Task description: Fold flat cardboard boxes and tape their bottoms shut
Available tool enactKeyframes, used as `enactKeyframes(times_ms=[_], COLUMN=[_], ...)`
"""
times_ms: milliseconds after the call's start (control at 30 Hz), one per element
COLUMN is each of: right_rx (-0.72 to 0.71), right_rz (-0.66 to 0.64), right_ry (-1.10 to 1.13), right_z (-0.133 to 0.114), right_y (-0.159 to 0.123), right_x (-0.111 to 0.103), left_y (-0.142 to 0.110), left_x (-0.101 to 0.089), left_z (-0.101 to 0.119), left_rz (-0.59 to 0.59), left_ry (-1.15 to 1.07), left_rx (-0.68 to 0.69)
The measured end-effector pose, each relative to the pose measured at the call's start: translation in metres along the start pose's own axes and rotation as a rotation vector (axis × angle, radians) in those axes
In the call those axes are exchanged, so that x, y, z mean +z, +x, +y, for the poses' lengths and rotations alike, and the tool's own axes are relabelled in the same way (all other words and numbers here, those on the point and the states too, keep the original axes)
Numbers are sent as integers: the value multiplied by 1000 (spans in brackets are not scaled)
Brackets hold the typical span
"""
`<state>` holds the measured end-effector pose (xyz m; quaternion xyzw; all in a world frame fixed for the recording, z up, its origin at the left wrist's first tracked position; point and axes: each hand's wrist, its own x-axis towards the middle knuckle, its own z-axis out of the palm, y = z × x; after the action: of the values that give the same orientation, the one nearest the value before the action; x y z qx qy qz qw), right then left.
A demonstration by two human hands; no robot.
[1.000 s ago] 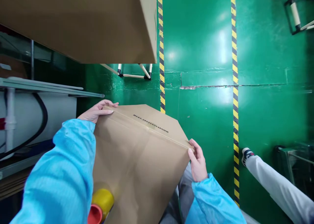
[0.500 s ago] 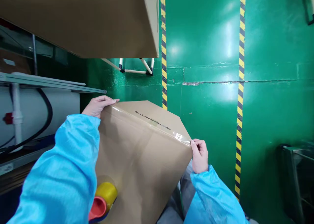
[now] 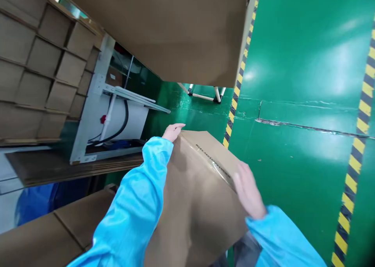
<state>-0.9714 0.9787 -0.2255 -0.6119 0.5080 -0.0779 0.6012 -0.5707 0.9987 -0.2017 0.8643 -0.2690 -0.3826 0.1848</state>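
A large cardboard box (image 3: 202,204) is in front of me, tilted, with clear tape (image 3: 218,167) along its far edge and printed black lettering on the panel beyond. At the box's far left corner, my left hand (image 3: 172,132) grips the cardboard, fingers pointing right over the edge. My right hand (image 3: 249,189) lies along the right end of the taped edge, fingers stretched out and somewhat blurred. Whether its palm presses on the cardboard I cannot tell. Both arms wear blue sleeves.
Another big carton (image 3: 187,36) overhangs the far side, above a white tube frame (image 3: 203,98). Stacked cartons (image 3: 41,60) and a metal frame (image 3: 88,111) stand left; more cardboard (image 3: 41,239) lies lower left. Striped tape (image 3: 234,99) marks the green floor.
My view has swung left, bringing the stacked cartons in. My right hand has gone from pinching the box corner to lying flat with fingers extended. The yellow-and-red tape dispenser is out of sight.
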Motion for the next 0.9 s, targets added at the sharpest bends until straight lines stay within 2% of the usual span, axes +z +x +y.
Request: enactKeyframes(times_ms=[100, 167, 233, 267, 333, 400, 500, 567, 600, 633, 700, 833, 900], right_rx=[-184, -185, -176, -178, -192, -172, 50, 226, 265, 286, 301, 343, 362], right_rz=[-313, -482, -579, -610, -651, -683, -620, -522, -466, -442, -422, -372, -335], right_ry=[20, -67, -179, -223, -276, -289, -258, -204, -168, -137, -87, 9, -62], right_z=[-93, -141, -164, -164, -146, -109, -37, 6, 23, 37, 56, 80, 90], right_y=[58, 94, 113, 113, 95, 56, -11, -45, -56, -63, -65, -45, -31], right_x=[79, 125, 148, 148, 125, 79, 1, -35, -45, -50, -46, -19, -11], left_y=[-1, -5, -11, -14, -19, -22, -22, -21, -20, -20, -20, -21, -20], left_x=[4, 5, 6, 7, 8, 9, 10, 9, 8, 6, 2, -2, 1], left_z=[1, 4, 9, 11, 16, 20, 23, 23, 23, 22, 21, 18, 18], left_rz=[66, 107, 153, 177, 209, 216, 198, 164, 140, 114, 64, 8, 21], left_ry=[87, 154, 216, 241, 274, 288, 294, 302, 309, 319, 341, 374, 382], left_rx=[-48, -96, -144, -165, -201, -235, -276, -282, -276, -264, -231, -174, -167])
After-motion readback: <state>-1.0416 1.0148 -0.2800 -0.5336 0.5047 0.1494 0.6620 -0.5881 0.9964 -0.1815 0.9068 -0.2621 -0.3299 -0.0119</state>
